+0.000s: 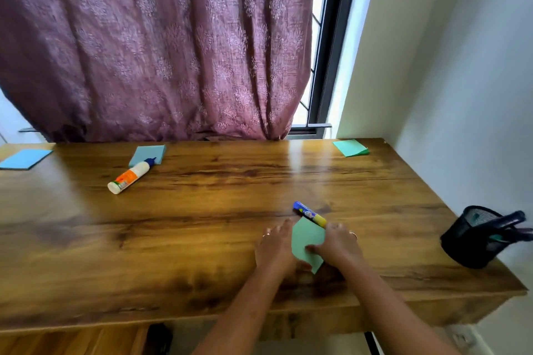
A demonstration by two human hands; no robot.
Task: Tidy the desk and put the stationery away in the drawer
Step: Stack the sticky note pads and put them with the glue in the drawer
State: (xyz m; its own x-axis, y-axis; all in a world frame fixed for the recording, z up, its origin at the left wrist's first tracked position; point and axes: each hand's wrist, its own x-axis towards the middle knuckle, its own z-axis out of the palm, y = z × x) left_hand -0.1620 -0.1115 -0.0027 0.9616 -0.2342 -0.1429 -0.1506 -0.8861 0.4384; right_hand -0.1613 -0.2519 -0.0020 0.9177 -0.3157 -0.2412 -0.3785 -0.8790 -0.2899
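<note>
On the table, a glue bottle lies at the far left with its tip on a note pad; another pad sits at the left edge, a third far right. A marker lies near the middle, a pen holder at the right edge.

1. Counter centre and left-front: I see bare wood, wide open lane.
2. Both hands, left and right, sit close together on the green note pad; blue-yellow marker lies just behind, touching the pad's far corner, so it blocks a straight reach fwd.
3. Right edge: black mesh pen holder, tilted, near the wall; tight gap there.
4. Far left: glue bottle lying down, its tip on the blue pad; another blue pad at the left edge.
5. Far right corner: green pad. Curtain hangs at the back edge.
</note>
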